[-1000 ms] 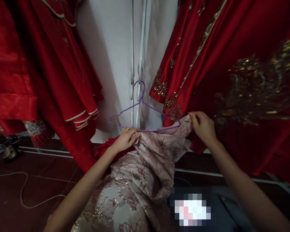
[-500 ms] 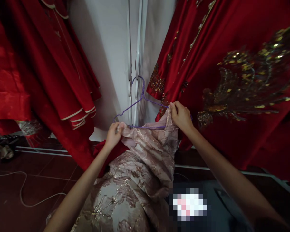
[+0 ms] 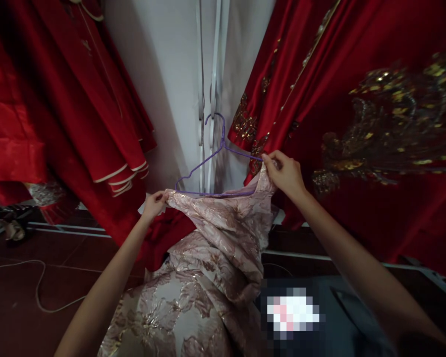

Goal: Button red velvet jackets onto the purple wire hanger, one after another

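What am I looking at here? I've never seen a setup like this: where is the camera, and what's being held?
There is no machine: these are a person's own bare hands. One camera, worn on the head, looks forward and down. The left hand and right hand pinch opposite upper corners of a pale pink floral brocade garment, probably a dress. A purple hanger sits at its top opening; whether the hook catches anything, I cannot tell. Red garments hang at left and right. A pale cord lies on the dark floor. The blocky patch is pixelated, so its content is unreadable.
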`<state>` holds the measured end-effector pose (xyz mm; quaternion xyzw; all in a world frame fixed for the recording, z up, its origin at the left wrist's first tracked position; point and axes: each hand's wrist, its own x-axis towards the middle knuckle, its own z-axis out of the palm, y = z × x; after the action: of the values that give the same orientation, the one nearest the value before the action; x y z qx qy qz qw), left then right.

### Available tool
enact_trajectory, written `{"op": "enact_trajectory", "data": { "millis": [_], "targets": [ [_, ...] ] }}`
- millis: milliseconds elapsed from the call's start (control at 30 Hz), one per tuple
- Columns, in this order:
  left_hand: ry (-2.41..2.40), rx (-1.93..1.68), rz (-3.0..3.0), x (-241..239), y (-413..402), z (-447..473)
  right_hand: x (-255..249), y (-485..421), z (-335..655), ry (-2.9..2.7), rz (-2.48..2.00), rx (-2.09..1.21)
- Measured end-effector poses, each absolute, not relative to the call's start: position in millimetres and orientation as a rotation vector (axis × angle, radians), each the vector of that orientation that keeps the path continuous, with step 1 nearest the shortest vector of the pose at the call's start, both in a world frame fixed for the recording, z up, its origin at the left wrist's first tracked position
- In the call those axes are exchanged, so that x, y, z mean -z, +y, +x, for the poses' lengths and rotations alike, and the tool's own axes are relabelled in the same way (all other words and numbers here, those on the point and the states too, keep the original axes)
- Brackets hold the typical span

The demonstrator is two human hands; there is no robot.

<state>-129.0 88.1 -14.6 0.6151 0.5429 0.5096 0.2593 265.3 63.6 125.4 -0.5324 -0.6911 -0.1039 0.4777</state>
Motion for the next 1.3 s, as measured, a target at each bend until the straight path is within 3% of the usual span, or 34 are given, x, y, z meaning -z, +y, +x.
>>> {"op": "enact_trajectory", "data": {
  "millis": [333, 500, 600, 733, 900, 1067, 1300],
  "targets": [
    [1.291, -1.592, 1.745, -33, 82, -96, -119, 62, 264, -1.758, -1.254, 0.092],
    [1.009, -1.227, 1.801, -59, 81, -93, -117, 66, 267, -1.768, -1.245, 0.031],
    [1.07, -1.206, 1.696, -39, 89, -109, -118, 67, 268, -1.78, -1.252, 0.018],
    [1.657, -0.955, 1.88, 15, 95, -124, -118, 67, 266, -1.761, -1.254, 0.0],
    [1.749, -0.748, 2.014, 36, 83, -150, -118, 66, 266, -1.773, -1.255, -0.013],
    [1.449, -0.583, 1.749, -5, 72, -188, -118, 67, 268, -1.773, -1.245, -0.012],
    [1.574, -1.236, 1.778, -94, 80, -144, -114, 63, 259, -1.742, -1.244, -0.033]
  ]
}}
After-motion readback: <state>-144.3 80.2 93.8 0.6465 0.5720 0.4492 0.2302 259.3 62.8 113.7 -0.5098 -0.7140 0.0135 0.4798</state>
